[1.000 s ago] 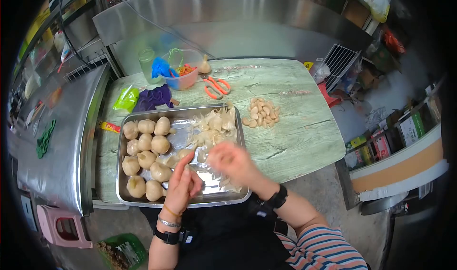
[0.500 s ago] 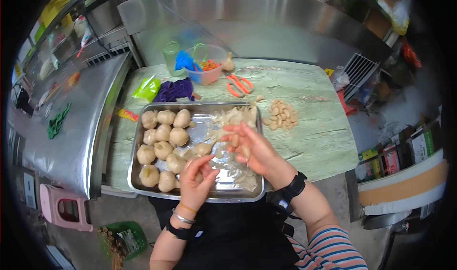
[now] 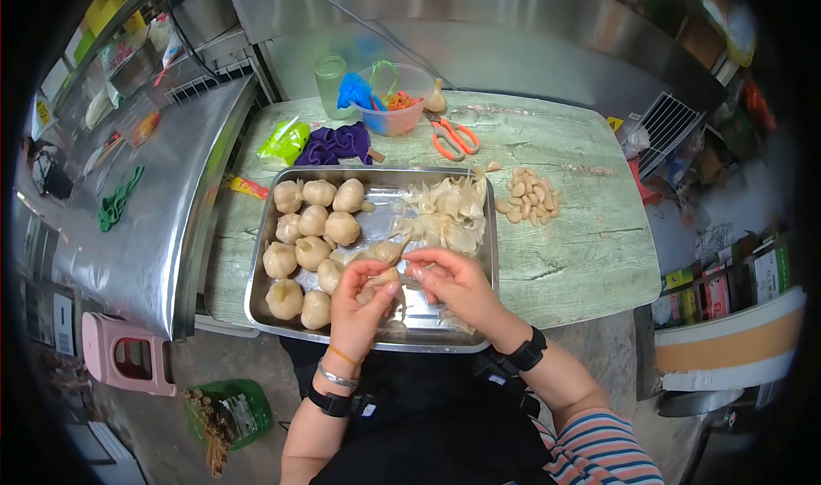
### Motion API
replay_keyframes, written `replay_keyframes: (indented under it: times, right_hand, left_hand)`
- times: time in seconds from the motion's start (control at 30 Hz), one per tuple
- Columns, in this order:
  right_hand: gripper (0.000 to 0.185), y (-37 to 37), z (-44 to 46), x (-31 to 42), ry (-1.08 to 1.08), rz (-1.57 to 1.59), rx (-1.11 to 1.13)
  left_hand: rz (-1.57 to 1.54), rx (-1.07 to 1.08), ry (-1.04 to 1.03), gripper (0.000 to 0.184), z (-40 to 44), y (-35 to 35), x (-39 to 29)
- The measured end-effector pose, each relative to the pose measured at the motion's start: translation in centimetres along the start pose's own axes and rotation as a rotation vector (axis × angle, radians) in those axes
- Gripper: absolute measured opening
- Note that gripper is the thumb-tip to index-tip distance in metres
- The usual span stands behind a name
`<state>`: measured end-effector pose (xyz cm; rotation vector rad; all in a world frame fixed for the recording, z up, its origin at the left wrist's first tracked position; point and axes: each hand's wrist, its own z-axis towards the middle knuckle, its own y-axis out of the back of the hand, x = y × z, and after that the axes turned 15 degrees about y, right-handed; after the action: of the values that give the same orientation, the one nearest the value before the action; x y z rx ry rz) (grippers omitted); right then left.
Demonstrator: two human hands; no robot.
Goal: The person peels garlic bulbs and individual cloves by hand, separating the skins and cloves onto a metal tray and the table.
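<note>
Both hands are over a metal tray (image 3: 375, 343). My left hand (image 3: 359, 304) is closed round a pale piece of garlic (image 3: 382, 278). Close beside it, my right hand (image 3: 446, 281) has its fingertips pressed together near that piece; what they hold is too small to name. Several whole garlic bulbs (image 3: 313, 220) fill the tray's left side, and loose papery skins (image 3: 445, 211) lie at its right. A pile of peeled cloves (image 3: 530, 196) sits on the table to the right of the tray.
Behind the tray are orange-handled scissors (image 3: 455, 139), a clear bowl (image 3: 395, 119), a green jar (image 3: 331, 87), a purple cloth (image 3: 335, 144) and a green packet (image 3: 285, 143). A steel counter (image 3: 145, 220) stands left of the wooden-topped table (image 3: 590, 254).
My hands have come together over the tray, the right one moving in from the side with its fingers closing. The whole view has shifted, so the table appears farther right.
</note>
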<state>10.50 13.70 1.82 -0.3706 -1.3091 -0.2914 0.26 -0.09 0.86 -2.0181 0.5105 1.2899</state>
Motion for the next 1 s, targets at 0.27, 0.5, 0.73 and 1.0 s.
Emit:
replay_keyframes:
  times: [0.27, 0.5, 0.73, 1.0]
  right_hand:
    - [0.021, 0.4, -0.9, -0.5, 0.061, -0.066, 0.012]
    - [0.013, 0.2, -0.8, -0.6, 0.063, 0.007, -0.039]
    - [0.008, 0.6, -0.9, -0.5, -0.049, 0.037, -0.021]
    - [0.005, 0.1, -0.8, -0.4, -0.058, 0.015, -0.063]
  left_hand:
    - [-0.057, 0.214, 0.164, 0.021, 0.4, 0.6, 0.0]
    - [0.015, 0.197, 0.155, 0.021, 0.4, 0.7, 0.2]
    - [0.127, 0.156, 0.175, 0.019, 0.4, 0.3, 0.1]
    - [0.077, 0.187, 0.254, 0.019, 0.8, 0.7, 0.3]
